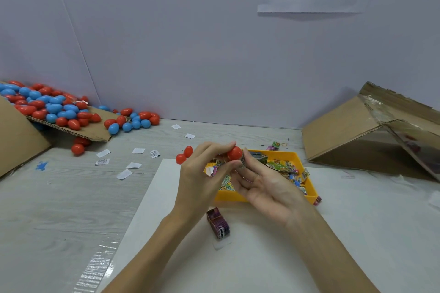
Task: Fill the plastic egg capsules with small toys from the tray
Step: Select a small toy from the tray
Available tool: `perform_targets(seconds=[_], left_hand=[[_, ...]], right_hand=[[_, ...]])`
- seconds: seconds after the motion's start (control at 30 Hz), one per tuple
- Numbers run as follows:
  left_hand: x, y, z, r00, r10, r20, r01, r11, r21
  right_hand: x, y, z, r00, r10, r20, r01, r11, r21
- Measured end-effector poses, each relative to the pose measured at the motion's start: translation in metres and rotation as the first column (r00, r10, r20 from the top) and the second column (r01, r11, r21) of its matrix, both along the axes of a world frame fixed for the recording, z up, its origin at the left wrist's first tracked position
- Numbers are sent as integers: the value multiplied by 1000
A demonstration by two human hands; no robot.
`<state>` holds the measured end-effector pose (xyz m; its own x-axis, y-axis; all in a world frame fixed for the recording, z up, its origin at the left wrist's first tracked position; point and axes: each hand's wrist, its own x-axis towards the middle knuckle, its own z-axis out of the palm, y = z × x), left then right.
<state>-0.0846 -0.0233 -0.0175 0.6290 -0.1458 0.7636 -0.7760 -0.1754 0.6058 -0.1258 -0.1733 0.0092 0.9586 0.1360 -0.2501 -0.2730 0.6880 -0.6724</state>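
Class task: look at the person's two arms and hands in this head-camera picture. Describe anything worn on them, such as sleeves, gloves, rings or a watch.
Both hands, the left and the right, are bare, with no gloves. No ring, watch or bracelet shows. Both forearms are uncovered down to the picture's lower edge, so no sleeve is in view.

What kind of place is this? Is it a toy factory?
Probably a small packing workbench, not a big factory. A cardboard box spills red and blue egg capsules, a yellow tray holds little packeted toys, and the left hand pinches a red capsule.
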Motion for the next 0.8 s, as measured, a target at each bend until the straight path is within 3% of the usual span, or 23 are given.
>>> perform_targets(seconds=[0.67, 0.8], left_hand=[[4, 8, -3, 999, 15, -50, -15, 1000, 1], [3, 3, -3, 972, -95, -216, 84, 995, -62]], right_hand=[[-1, 5, -5, 999, -27, -31, 26, 999, -18], [0, 3, -5, 1000, -7, -20, 7, 1000, 22]])
